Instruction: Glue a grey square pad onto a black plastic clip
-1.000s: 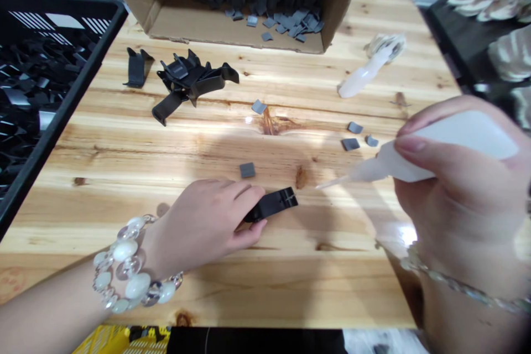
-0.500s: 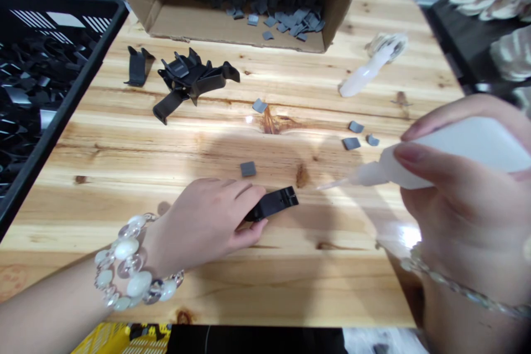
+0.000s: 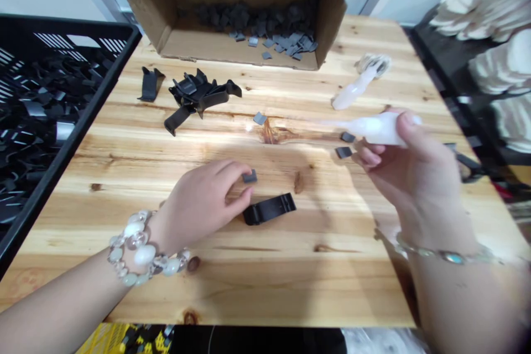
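Note:
My left hand point(image 3: 207, 199) has its thumb and index finger apart, with the index fingertip at a small grey square pad point(image 3: 250, 177). Just below the thumb a curved black plastic clip point(image 3: 271, 209) lies by itself on the wood. My right hand point(image 3: 423, 171) is wrapped round a translucent white squeeze bottle point(image 3: 379, 128), held above the table with its thin nozzle pointing left. Under that bottle lie two grey pads point(image 3: 343, 152). One more grey pad point(image 3: 260, 118) rests farther back, near a knot in the wood.
An open cardboard box point(image 3: 244, 60) of grey pads stands at the back. Several black clips point(image 3: 201, 97) are piled in front of it. At left is a black crate point(image 3: 68, 146) full of black parts. A second white bottle point(image 3: 352, 91) lies back right, and glove stacks point(image 3: 500, 63) lie beyond.
My left hand has let go of the black clip and its index finger has reached the grey pad. My right hand has moved the bottle back, away from the clip.

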